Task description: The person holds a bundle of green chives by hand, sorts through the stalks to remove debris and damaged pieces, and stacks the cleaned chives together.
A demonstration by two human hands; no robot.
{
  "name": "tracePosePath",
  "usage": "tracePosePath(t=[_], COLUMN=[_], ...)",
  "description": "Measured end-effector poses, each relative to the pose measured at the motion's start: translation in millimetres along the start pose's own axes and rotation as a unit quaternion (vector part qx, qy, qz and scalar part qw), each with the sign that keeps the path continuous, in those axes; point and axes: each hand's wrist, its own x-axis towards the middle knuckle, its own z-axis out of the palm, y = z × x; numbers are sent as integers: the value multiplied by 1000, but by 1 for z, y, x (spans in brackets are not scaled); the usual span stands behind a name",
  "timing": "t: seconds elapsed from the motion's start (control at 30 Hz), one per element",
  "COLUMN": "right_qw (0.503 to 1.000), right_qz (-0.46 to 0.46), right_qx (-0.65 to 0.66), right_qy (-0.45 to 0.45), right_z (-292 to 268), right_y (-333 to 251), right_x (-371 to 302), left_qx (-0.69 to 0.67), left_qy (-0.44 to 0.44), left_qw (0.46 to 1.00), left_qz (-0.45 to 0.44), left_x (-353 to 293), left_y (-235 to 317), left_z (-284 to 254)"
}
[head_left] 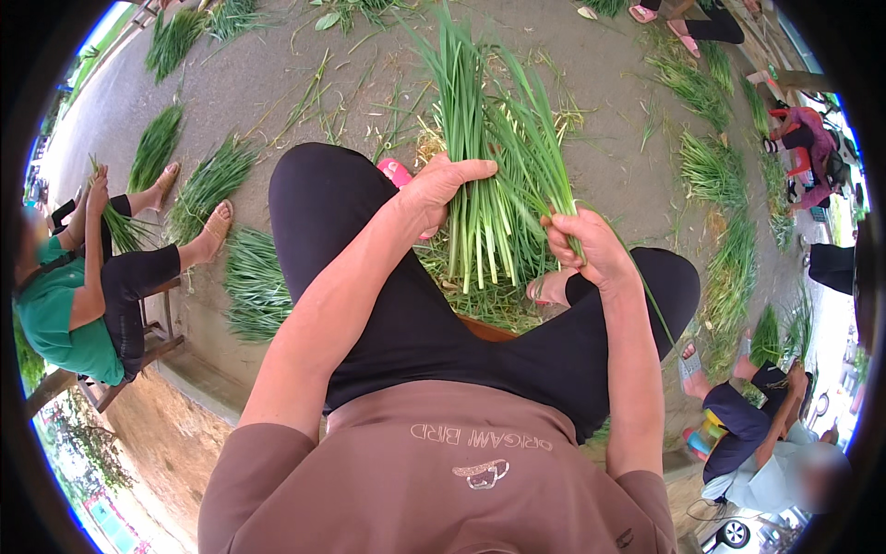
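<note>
My left hand [441,191] is closed round a thick bunch of garlic chives [471,111], its thumb laid across the stalks. The pale stem ends [482,245] hang toward me between my knees, and the long green leaves point away. To the right, my right hand [591,245] pinches a smaller bunch of garlic chives [540,138] near its stems. The leaves of this bunch slant up and left, meeting the larger one. A single loose blade trails down from beneath my right hand. Its lower fingers are curled in, partly hiding the stem ends.
Loose leaves and trimmings [498,307] lie between my feet. A heap of chives [257,284] rests by my left knee, with more heaps [729,268] along the right. A seated person in green [78,305] works at left, another in a light top [771,462] at lower right.
</note>
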Motion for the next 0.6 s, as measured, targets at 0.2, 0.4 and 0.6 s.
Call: tracePosePath(t=[0.2,0.4,0.6], right_qw=[1000,995,988], right_qz=[15,-22,-46], right_qx=[-10,-13,-15], right_qy=[-11,99,148], right_z=[-4,-60,-101], right_y=[6,-8,-15], right_x=[-6,-43,-63], left_qx=[-21,-50,-41], left_qy=[8,20,30], left_qw=[1000,998,998], left_qz=[10,28,38], left_x=[2,-3,-1], left_y=[1,9,9], left_z=[-6,-5,-3])
